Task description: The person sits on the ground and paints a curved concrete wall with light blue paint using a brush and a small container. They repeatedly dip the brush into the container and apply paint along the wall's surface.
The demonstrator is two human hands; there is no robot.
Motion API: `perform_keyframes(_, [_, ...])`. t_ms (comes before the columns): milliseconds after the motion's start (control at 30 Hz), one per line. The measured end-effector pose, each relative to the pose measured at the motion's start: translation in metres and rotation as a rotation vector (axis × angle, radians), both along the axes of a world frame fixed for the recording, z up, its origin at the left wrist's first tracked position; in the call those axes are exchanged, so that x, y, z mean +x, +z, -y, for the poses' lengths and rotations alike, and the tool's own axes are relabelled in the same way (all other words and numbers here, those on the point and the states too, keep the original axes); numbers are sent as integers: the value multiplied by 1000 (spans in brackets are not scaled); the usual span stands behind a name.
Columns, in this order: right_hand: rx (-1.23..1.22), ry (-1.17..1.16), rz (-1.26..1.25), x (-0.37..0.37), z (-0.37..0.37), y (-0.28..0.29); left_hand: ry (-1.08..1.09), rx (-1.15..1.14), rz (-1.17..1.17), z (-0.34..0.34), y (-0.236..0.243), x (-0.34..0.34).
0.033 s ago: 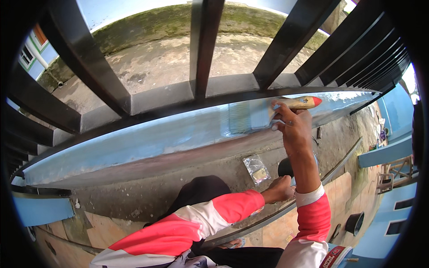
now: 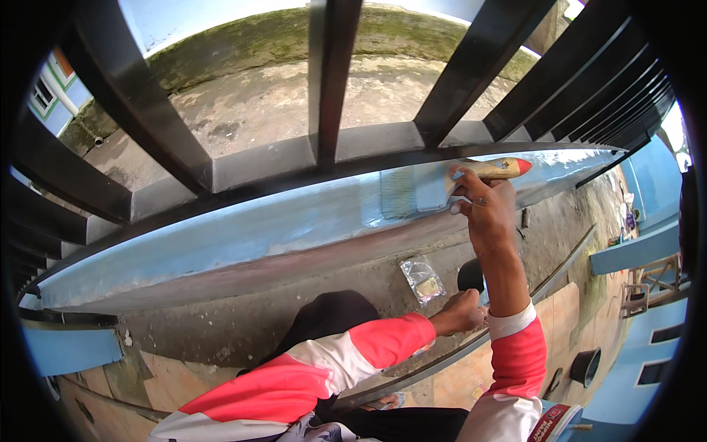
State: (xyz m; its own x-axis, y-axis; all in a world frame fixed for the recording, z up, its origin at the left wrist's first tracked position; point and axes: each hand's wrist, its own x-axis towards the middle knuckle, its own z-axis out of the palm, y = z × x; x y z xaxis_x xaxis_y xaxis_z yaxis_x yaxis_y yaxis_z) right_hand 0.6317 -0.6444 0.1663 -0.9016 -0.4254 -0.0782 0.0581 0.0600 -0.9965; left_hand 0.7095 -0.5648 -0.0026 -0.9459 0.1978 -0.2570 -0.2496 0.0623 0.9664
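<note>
My right hand [image 2: 486,206] grips a wide paintbrush by its wooden handle [image 2: 501,169], which ends in a red tip. The brush's bristles [image 2: 399,194] lie against a low wall [image 2: 294,214] with wet-looking light blue paint. Below, my left hand [image 2: 459,314] is closed at a dark container [image 2: 470,275] with blue on it. My right forearm hides part of that container and of the left fingers.
Black fence bars [image 2: 335,81] rise from a rail [image 2: 258,162] just above the painted wall. A clear plastic packet [image 2: 423,281] lies on the concrete below. A paint bucket [image 2: 557,425] stands at lower right, with a black bucket [image 2: 585,368] farther out.
The brush and my right hand have shifted very slightly to the right along the wall. My left hand and the dark container stay nearly where they were.
</note>
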Motion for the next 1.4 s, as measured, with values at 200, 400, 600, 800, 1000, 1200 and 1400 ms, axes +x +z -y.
perform_keyframes(200, [37,-69,-59,-35,-22,3,58,-155,-19,13,20,-1])
perform_keyframes(400, [45,-98,-80,-63,-41,3,27,-190,22,18,23,-5])
perform_keyframes(600, [64,-125,-98,-91,-61,6,-42,-159,83,22,23,-10])
perform_keyframes(800, [94,-187,-123,-122,-87,2,-23,-180,44,13,11,-15])
perform_keyframes(1000, [139,-245,-134,-156,-110,3,-21,-132,102,16,8,-16])
perform_keyframes(1200, [216,-373,-164,-190,-140,11,-4,-136,73,13,-1,-18])
perform_keyframes(1400, [172,-411,-179,-165,-186,45,-13,-89,82,13,1,-19])
